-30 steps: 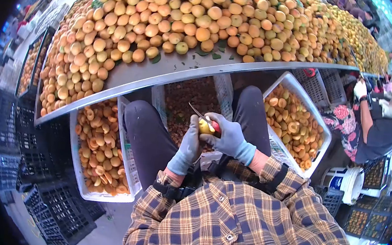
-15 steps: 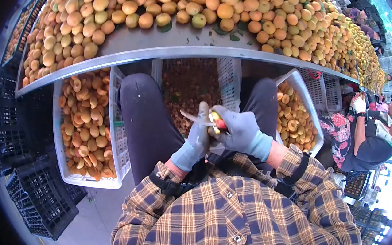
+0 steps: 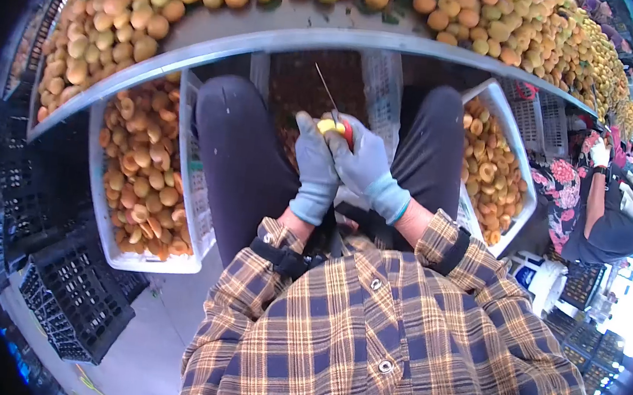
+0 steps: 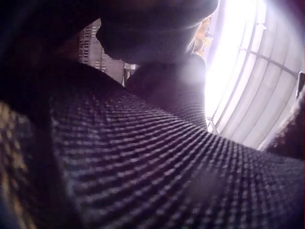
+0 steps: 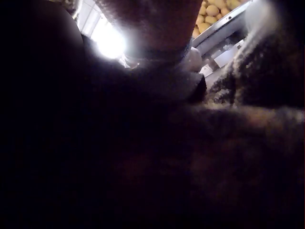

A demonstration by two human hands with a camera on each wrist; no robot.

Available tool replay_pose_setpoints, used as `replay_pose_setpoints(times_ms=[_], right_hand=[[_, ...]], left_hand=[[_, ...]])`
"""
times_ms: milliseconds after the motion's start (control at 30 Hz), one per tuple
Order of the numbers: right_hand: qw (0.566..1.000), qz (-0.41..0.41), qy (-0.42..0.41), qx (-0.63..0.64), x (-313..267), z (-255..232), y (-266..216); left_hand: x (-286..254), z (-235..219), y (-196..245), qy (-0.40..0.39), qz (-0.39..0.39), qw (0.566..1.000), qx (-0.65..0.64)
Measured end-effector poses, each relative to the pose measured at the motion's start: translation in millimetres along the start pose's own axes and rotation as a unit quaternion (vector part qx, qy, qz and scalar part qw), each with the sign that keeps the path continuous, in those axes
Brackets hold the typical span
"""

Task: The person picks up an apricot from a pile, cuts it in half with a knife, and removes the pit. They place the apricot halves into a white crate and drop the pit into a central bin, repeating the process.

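Note:
In the head view both gloved hands meet above the gap between the knees. The right hand (image 3: pixel 368 164) grips a knife by its red handle (image 3: pixel 348 133), and the thin blade (image 3: pixel 326 84) points up and away. The left hand (image 3: pixel 316 163) holds a yellow fruit (image 3: pixel 328 126) against the knife, its thumb and fingers around the fruit's near side. Fingers hide much of the fruit. A dark glove cuff and fabric fill most of the left wrist view; the right wrist view is mostly dark.
A metal table edge (image 3: pixel 286 41) runs across, with whole fruit (image 3: pixel 132 20) heaped behind. Crates of halved fruit stand left (image 3: pixel 192 258) and right (image 3: pixel 522 217); a crate of dark scraps (image 3: pixel 389 90) lies between the knees. Black crates (image 3: pixel 78 296) are at left; another person (image 3: pixel 608 218) sits at right.
The knife blade has swung from pointing left to pointing up and away. Both hands have come closer together, still on the fruit and knife. The head view has shifted, with the table edge higher in it.

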State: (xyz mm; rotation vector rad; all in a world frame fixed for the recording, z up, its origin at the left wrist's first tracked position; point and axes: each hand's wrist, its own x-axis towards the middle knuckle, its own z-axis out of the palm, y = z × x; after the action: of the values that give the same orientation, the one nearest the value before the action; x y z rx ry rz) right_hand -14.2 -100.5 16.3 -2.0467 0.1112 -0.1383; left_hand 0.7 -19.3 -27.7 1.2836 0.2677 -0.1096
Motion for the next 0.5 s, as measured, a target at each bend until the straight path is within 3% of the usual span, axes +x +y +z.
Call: replay_pose_setpoints(times_ms=[67,133,167,200,267,300,333,400,433,500], right_hand=[[0.995,0.002,-0.065,0.075,4.4,-15.4,20.1],[0.964,0.067,-0.105,0.235,10.5,-36.2,16.8],[0.960,0.053,-0.122,0.247,12.6,-46.9,18.6],[0.961,0.053,-0.112,0.247,11.8,-54.8,13.8],[0.966,0.020,-0.147,0.210,9.6,-64.7,2.4],[0.980,-0.049,-0.100,0.166,12.8,-68.8,5.3],[0.960,0.079,-0.073,0.257,14.5,-82.5,-26.4],[0.913,0.075,-0.042,0.400,21.1,-100.6,-25.8],[0.896,0.068,0.000,0.439,20.3,-98.7,-43.5],[0.876,0.034,-0.007,0.481,17.5,-96.6,-53.5]], left_hand=[[1.6,-1.7,-8.6,-0.078,-0.049,0.990,-0.103],[-14.1,5.1,15.3,-0.135,-0.204,0.941,-0.233],[-14.2,-0.4,21.5,-0.236,-0.162,0.933,-0.216],[-18.2,-0.1,35.0,-0.279,-0.114,0.934,-0.193],[-17.4,0.9,38.0,-0.287,-0.122,0.919,-0.243],[-18.3,1.5,43.3,-0.269,-0.139,0.915,-0.268],[-15.8,1.7,46.7,-0.272,-0.139,0.914,-0.266],[-13.6,2.3,50.3,-0.333,-0.138,0.894,-0.267],[-16.6,3.9,54.2,-0.332,-0.168,0.884,-0.283],[-21.1,6.9,57.1,-0.345,-0.182,0.877,-0.280]])
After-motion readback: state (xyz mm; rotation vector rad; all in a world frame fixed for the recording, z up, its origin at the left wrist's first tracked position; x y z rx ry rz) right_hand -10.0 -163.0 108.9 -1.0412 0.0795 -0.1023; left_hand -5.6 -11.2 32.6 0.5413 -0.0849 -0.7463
